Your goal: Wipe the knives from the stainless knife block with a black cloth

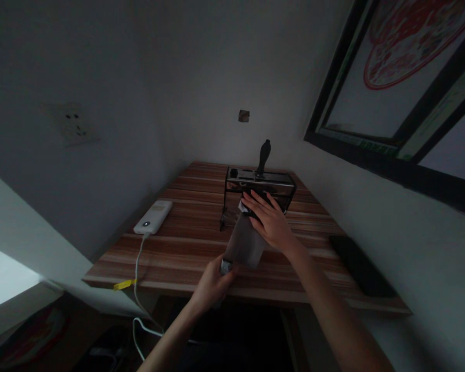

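A translucent grey plastic sheet or bag (245, 243) stretches between my hands at the front of a metal device (263, 178) with a black upright handle (264, 155). My left hand (215, 279) is closed on the near left corner of the plastic, where a small printed patch (226, 266) shows. Over the far end of the plastic lies my right hand (269, 219), fingers stretched out toward the device and a dark part beneath them. A small white piece (243, 207) peeks out beside its fingertips. What the right palm touches is partly hidden.
The wood-grain table (194, 227) fits into a wall corner. A white power bank (154, 217) with a cable (138, 263) and yellow tag (124, 284) lies left. A black flat object (360, 264), perhaps a phone, lies right. A socket (75, 124) and framed picture (391, 103) are on the walls.
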Motion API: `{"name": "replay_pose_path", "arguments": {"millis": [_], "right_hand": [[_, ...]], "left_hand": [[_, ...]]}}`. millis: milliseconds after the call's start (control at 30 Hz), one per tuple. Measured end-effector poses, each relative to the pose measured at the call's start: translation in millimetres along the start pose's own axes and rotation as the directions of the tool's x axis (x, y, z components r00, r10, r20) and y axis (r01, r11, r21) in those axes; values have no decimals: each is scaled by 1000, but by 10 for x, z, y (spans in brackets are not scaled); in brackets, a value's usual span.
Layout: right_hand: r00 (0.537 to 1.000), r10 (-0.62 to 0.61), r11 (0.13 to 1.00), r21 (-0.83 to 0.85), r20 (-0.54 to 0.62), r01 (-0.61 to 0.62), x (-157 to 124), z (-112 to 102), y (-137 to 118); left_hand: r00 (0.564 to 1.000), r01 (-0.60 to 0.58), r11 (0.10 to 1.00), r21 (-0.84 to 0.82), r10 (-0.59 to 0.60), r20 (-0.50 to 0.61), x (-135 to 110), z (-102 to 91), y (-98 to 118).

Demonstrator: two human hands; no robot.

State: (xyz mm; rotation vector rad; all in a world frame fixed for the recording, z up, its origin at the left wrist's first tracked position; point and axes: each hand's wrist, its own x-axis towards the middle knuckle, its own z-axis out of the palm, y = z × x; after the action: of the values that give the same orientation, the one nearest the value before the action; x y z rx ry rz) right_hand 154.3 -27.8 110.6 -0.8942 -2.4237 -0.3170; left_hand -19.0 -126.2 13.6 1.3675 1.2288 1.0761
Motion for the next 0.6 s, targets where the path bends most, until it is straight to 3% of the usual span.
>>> {"name": "replay_pose_path", "arguments": {"millis": [167,600], "right_hand": [[999,30,1000,-5,-27,-30,66,-51,52],[999,8,1000,-19,-31,-8,-52,33,-84]], "left_hand": [[999,-46,998,47,47,-20,-4,-13,21],[1000,4,1000,-10,-4,-3,-15,-24,32]]}}
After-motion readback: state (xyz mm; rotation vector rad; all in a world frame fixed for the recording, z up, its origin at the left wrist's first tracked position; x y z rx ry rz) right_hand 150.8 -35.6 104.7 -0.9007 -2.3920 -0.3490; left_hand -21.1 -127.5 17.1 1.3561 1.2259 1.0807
